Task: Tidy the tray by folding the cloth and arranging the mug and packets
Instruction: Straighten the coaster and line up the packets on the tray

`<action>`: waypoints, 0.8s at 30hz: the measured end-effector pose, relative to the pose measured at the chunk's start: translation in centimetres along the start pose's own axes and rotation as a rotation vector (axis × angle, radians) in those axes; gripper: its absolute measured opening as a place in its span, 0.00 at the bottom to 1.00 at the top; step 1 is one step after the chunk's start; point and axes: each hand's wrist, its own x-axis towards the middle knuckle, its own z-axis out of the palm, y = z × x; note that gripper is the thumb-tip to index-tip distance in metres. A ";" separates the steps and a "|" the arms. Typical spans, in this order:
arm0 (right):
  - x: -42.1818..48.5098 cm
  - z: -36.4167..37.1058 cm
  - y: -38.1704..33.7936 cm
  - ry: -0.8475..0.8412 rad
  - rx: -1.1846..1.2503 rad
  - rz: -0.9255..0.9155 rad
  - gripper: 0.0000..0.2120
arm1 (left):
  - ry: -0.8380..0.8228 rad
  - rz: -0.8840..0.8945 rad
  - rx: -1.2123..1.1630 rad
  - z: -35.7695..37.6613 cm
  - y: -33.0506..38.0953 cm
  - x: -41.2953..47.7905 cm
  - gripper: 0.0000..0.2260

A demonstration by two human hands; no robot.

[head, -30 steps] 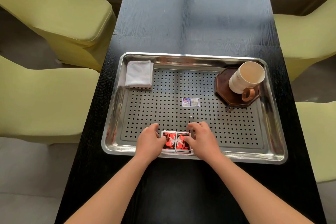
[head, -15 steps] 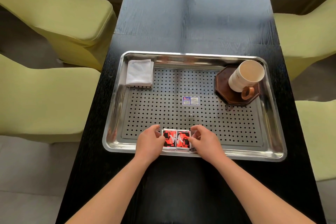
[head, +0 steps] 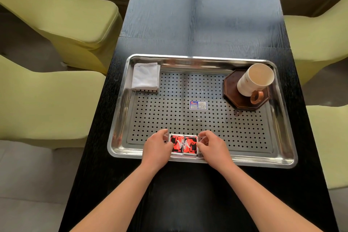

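Two red-and-black packets (head: 183, 144) lie side by side at the near edge of the steel perforated tray (head: 120, 111). My left hand (head: 157, 147) pinches the left packet's outer edge, and my right hand (head: 213, 145) pinches the right packet's outer edge. A folded white cloth (head: 145, 76) sits in the tray's far left corner. A cream mug (head: 254, 80) with a brown handle stands on a dark octagonal coaster (head: 230, 90) in the far right corner.
The tray rests on a narrow black table (head: 203, 15). Yellow-green chairs (head: 56, 15) stand on both sides of the table. A small blue label (head: 198, 105) is stuck to the tray's middle.
Both hands have slid slightly toward me along the packets, and the fingers have shifted to the packets' outer edges. The packets remain side by side in the same spot.
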 end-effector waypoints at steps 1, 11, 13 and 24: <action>0.0 0.0 0.0 0.005 -0.002 0.002 0.13 | -0.002 0.002 -0.002 0.0 0.0 0.0 0.24; -0.2 -0.4 -0.1 -0.033 0.011 0.029 0.12 | -0.031 -0.023 -0.030 0.0 -0.4 -0.3 0.23; -0.3 -0.5 0.0 -0.034 0.019 0.036 0.11 | -0.032 -0.031 -0.031 -0.1 -0.5 -0.3 0.23; -1.1 -0.5 -0.2 -0.033 0.010 0.018 0.13 | -0.054 -0.024 -0.047 -0.7 -0.2 -0.6 0.24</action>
